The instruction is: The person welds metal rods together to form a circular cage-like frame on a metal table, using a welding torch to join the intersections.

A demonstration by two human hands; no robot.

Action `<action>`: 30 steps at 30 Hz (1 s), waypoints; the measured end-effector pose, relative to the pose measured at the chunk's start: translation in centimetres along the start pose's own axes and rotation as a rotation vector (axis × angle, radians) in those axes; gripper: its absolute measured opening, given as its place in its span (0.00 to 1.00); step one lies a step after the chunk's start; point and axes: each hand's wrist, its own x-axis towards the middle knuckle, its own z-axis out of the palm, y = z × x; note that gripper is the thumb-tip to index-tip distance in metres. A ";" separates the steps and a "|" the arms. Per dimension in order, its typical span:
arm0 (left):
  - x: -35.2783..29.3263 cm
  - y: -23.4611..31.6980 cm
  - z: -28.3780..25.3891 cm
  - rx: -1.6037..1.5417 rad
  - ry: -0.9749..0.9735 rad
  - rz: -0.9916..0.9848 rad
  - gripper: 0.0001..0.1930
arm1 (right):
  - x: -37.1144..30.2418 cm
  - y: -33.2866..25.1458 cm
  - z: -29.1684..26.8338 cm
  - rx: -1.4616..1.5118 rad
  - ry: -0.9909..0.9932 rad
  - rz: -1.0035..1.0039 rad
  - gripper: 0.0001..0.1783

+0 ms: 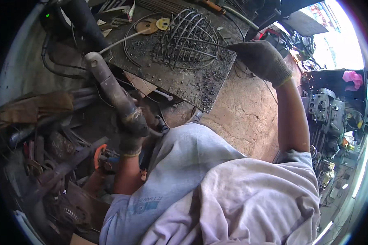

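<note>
My right gloved hand is pinching a thin dark metal rod at the curved steel-bar cage, frame's upper middle, so imo I should brace it while my left gloved hand, wrapped round the grey-brown tubular holder, moves slowly.

The metal cage looks rough, the surface gritty and matt. The right glove is knitted cloth.

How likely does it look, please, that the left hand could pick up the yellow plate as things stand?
Probably not: the left hand is closed around a tubular tool, so it seems too occupied to grasp the yellow plate.
</note>
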 end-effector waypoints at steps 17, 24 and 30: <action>12.3 -3.5 -1.2 1.279 -0.021 0.462 0.22 | -0.1 -1.2 -0.8 0.007 -0.005 0.049 0.16; 11.5 -4.8 -1.7 1.078 0.036 0.384 0.22 | 0.3 -0.7 -1.0 -0.095 -0.044 0.030 0.16; 11.8 -3.2 -2.9 1.562 0.019 0.349 0.27 | 0.3 0.1 -0.6 -0.079 -0.029 -0.007 0.16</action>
